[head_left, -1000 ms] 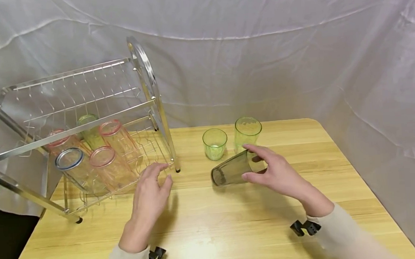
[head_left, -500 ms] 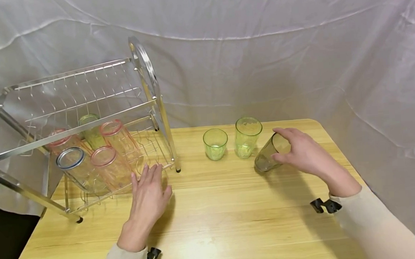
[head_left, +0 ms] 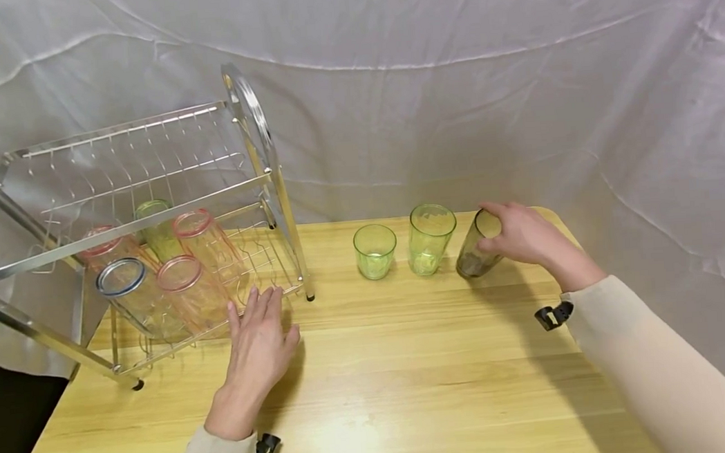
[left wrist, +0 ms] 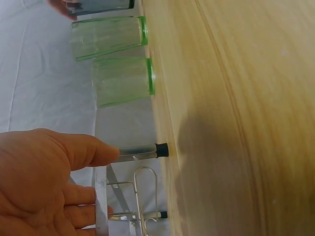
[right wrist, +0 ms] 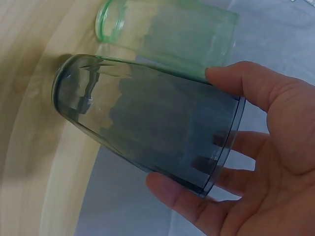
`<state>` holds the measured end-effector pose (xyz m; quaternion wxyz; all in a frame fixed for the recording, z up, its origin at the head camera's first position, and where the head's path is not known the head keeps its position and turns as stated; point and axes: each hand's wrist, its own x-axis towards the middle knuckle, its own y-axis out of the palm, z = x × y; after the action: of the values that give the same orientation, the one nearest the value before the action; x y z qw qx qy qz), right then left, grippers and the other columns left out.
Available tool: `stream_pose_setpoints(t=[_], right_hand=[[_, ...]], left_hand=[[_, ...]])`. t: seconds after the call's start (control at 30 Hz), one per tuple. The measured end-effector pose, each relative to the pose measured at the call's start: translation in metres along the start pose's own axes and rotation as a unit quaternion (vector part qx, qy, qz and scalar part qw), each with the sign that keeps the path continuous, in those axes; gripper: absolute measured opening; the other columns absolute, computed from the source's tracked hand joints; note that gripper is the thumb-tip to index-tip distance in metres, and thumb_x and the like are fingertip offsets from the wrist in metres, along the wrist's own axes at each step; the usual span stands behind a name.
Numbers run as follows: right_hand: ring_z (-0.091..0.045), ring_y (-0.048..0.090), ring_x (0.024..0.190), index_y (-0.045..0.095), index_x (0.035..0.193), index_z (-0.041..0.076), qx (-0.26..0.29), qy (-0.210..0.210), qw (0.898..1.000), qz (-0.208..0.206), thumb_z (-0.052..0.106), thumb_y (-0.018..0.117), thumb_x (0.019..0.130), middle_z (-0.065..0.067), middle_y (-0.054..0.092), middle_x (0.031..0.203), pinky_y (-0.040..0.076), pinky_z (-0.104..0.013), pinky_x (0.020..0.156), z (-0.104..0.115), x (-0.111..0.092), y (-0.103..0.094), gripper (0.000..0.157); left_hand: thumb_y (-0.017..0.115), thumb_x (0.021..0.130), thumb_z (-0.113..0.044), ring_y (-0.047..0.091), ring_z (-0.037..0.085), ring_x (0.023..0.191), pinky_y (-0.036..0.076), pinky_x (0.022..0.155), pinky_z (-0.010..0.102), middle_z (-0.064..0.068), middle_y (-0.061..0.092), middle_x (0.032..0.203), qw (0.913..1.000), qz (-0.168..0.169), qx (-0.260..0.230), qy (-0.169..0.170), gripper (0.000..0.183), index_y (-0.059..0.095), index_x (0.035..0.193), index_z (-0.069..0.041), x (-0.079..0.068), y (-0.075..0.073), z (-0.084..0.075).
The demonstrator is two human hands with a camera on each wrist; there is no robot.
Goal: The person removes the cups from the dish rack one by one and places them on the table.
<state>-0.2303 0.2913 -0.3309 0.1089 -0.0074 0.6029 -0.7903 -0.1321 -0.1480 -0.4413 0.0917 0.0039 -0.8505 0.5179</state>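
My right hand [head_left: 521, 234] grips a dark grey drinking glass [head_left: 475, 255] near its rim, thumb on one side and fingers on the other. In the right wrist view the grey glass [right wrist: 157, 113] leans, its base close over the wood. Just left of it a tall green glass [head_left: 431, 243] stands upright, with a shorter green glass [head_left: 375, 253] beyond. My left hand [head_left: 259, 347] lies with fingers extended at the lower front rail of a metal dish rack [head_left: 287, 224]. The left wrist view has its fingers partly hidden behind the rail [left wrist: 101, 196].
On the rack's lower tier several glasses stand upside down: a blue-rimmed glass [head_left: 136, 296], pink ones such as the front pink glass [head_left: 195, 292], and a green glass [head_left: 160, 235] behind. Grey cloth [head_left: 430, 111] hangs behind the wooden table [head_left: 397, 390].
My right hand has carried the grey glass rightward and back, past the tall green glass, tipping it more upright. My left hand's fingers have straightened toward the rack rail.
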Motion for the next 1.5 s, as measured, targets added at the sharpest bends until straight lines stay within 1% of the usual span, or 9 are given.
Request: stream_pose_setpoints(t=[0.13,0.33,0.47,0.57,0.73,0.87,1.07,1.5], right_hand=[[-0.061,0.032,0.147,0.029,0.165,0.002,-0.009,-0.002,1.000,0.005,0.035,0.072,0.091,-0.039,0.036,0.159,0.029,-0.076,0.117,-0.004,0.010,0.000,0.092],[-0.059,0.033,0.147,0.026,0.163,-0.005,-0.008,0.014,1.000,0.010,0.036,0.072,0.090,-0.037,0.036,0.161,0.031,-0.073,0.118,-0.006,0.021,0.002,0.096],[-0.058,0.033,0.148,0.030,0.162,-0.004,-0.014,0.015,1.000,0.005,0.037,0.070,0.090,-0.036,0.037,0.161,0.032,-0.073,0.117,-0.007,0.025,0.003,0.092],[-0.057,0.031,0.150,0.032,0.161,-0.002,-0.017,0.013,1.000,0.000,0.038,0.069,0.090,-0.035,0.036,0.162,0.031,-0.073,0.119,-0.006,0.028,0.003,0.089],[-0.058,0.026,0.152,0.029,0.163,-0.002,-0.017,0.014,1.000,0.008,0.041,0.069,0.091,-0.036,0.031,0.164,0.027,-0.073,0.120,-0.006,0.029,0.004,0.093],[-0.060,0.021,0.152,0.024,0.165,-0.002,-0.011,0.007,1.000,0.021,0.038,0.071,0.091,-0.039,0.026,0.165,0.023,-0.075,0.121,-0.007,0.028,0.003,0.096],[-0.061,0.023,0.151,0.028,0.163,-0.003,-0.006,-0.007,1.000,0.021,0.030,0.070,0.089,-0.041,0.027,0.163,0.026,-0.075,0.120,-0.006,0.029,0.003,0.092],[-0.060,0.022,0.152,0.028,0.163,-0.004,-0.003,-0.006,1.000,0.024,0.031,0.070,0.090,-0.040,0.027,0.164,0.025,-0.075,0.120,-0.008,0.030,0.003,0.091]], left_hand=[[0.072,0.097,-0.019,0.024,0.050,0.158,-0.001,0.127,0.071,0.029,0.042,0.162,1.0000,0.000,0.001,-0.001,0.071,0.042,0.156,0.005,0.000,0.000,0.000],[0.073,0.096,-0.018,0.025,0.051,0.157,0.001,0.127,0.072,0.029,0.043,0.161,1.0000,-0.005,0.001,0.002,0.071,0.043,0.155,0.006,0.000,0.000,-0.001],[0.074,0.095,-0.017,0.027,0.051,0.156,0.003,0.126,0.074,0.028,0.045,0.160,0.9999,-0.013,0.004,0.006,0.069,0.045,0.154,0.006,0.001,0.000,-0.002],[0.074,0.094,-0.016,0.029,0.050,0.156,0.005,0.126,0.074,0.028,0.046,0.159,0.9998,-0.018,0.008,0.005,0.069,0.046,0.153,0.005,0.001,0.000,-0.003],[0.074,0.094,-0.016,0.028,0.050,0.156,0.005,0.126,0.074,0.027,0.046,0.160,0.9998,-0.017,0.011,0.004,0.069,0.046,0.154,0.005,0.001,0.000,-0.002],[0.074,0.094,-0.016,0.029,0.051,0.156,0.005,0.125,0.075,0.028,0.046,0.159,0.9998,-0.016,0.011,0.003,0.069,0.046,0.153,0.005,0.001,0.000,-0.002],[0.074,0.095,-0.017,0.029,0.051,0.155,0.004,0.126,0.074,0.028,0.046,0.159,0.9998,-0.016,0.010,0.002,0.069,0.046,0.153,0.006,0.000,0.001,0.000],[0.074,0.095,-0.017,0.029,0.051,0.156,0.005,0.126,0.074,0.028,0.046,0.159,0.9998,-0.016,0.008,0.003,0.068,0.046,0.153,0.005,0.001,0.000,-0.002]])
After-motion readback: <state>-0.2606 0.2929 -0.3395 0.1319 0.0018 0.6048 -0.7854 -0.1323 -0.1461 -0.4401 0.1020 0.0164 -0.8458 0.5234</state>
